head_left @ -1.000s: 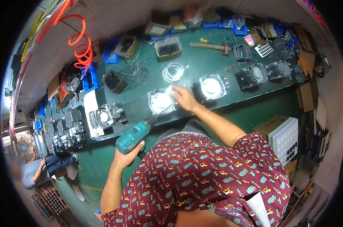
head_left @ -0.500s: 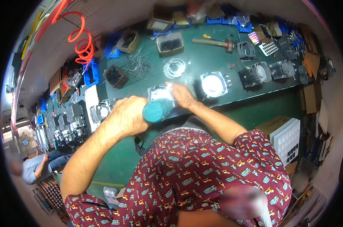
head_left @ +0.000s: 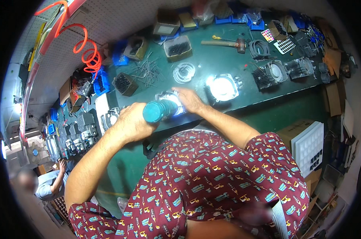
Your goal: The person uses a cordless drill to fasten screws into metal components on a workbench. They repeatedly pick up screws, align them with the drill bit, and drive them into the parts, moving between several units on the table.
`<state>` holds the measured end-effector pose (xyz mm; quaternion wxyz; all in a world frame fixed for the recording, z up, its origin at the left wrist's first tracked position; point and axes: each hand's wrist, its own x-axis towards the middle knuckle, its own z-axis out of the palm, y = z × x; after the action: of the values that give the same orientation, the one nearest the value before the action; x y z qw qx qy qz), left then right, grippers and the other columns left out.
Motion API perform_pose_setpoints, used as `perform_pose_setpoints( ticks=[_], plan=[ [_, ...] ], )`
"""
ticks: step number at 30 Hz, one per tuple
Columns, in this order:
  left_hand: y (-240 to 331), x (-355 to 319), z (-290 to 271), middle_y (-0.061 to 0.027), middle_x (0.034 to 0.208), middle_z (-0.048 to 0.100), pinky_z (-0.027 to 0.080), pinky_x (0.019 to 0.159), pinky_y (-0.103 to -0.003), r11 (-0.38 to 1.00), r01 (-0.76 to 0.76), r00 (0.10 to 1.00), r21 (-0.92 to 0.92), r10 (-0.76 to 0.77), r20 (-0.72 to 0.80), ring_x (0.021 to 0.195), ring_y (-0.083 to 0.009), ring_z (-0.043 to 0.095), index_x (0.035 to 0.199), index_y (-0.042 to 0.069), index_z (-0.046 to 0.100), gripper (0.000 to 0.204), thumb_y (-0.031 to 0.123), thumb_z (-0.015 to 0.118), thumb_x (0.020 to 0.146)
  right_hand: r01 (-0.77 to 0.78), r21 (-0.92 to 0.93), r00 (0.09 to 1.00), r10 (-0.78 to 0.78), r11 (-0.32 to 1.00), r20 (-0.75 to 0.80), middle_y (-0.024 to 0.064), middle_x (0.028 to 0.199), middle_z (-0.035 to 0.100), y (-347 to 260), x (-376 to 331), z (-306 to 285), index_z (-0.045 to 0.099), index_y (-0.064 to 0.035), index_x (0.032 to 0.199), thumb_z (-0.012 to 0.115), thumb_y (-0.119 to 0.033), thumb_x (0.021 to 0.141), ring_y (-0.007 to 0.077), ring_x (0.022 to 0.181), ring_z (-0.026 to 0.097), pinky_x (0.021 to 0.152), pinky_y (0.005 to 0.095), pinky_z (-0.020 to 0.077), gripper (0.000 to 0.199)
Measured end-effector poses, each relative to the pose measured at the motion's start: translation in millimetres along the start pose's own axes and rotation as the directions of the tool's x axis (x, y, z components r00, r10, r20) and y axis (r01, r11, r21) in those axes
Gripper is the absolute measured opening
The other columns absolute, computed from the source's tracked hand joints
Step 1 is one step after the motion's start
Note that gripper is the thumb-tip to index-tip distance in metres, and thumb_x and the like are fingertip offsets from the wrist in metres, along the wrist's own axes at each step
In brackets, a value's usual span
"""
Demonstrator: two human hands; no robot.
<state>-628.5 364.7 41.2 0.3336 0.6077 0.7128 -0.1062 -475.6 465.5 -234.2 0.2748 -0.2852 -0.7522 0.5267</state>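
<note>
Left hand (head_left: 130,121): fingers wrapped tight around the grip of a teal power driver (head_left: 160,110), held over the near edge of the bench.
Power driver: blunt rear end faces the camera; its tip is hidden, pointing down toward the metal housing (head_left: 168,97).
Right hand (head_left: 190,99): laid flat, fingers loosely spread, pressing on the right side of the metal housing; it clasps nothing.
Metal housing: lies on the green bench (head_left: 228,59), just behind the driver, mostly covered by tool and hand.
Second housing (head_left: 222,87): just right of the right hand, brightly glaring.
Ring gaskets (head_left: 183,73): pale pile behind the hands.
Long bolts (head_left: 146,71): scattered, left of the gaskets.
Black box of parts (head_left: 124,83): beside the bolts.
Hammer (head_left: 226,43): lies toward the back of the bench.
Orange coiled hose (head_left: 87,51): hangs at far left.
</note>
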Motion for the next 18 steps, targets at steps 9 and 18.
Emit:
perform_pose_setpoints(
  ticks=[9, 18],
  plan=[
    [1.7, -11.1, -2.4, -0.0189, 0.092, 0.072, 0.055, 0.081, -0.042, 0.996, -0.081, 0.996, -0.045, 0.079, -0.050, 0.089, -0.0358, 0.070, 0.105, 0.007, 0.071, 0.032, 0.017, 0.078, 0.074, 0.040, 0.022, 0.999, -0.040, 0.999, -0.002, 0.0250, 0.127, 0.063, 3.8, -0.7, -1.0, 0.062, 0.0043, 0.125, 0.043, -0.020, 0.096, 0.0394, 0.119, 0.059, 0.106, 0.0406, 0.0443, 0.042],
    [-55.2, -24.8, 29.2, -0.0089, 0.112, 0.071, 0.052, 0.092, -0.034, 0.918, -0.105, 0.962, -0.382, -0.002, -0.271, 0.100, -0.0165, 0.066, 0.123, 0.004, 0.066, 0.041, 0.004, 0.075, 0.082, -0.013, 0.040, 1.000, 0.012, 0.999, 0.019, 0.0238, 0.127, 0.063, -0.7, 0.7, -4.8, 0.063, 0.0013, 0.125, 0.045, -0.022, 0.097, 0.0381, 0.120, 0.059, 0.106, 0.0399, 0.0445, 0.041]
  ],
)
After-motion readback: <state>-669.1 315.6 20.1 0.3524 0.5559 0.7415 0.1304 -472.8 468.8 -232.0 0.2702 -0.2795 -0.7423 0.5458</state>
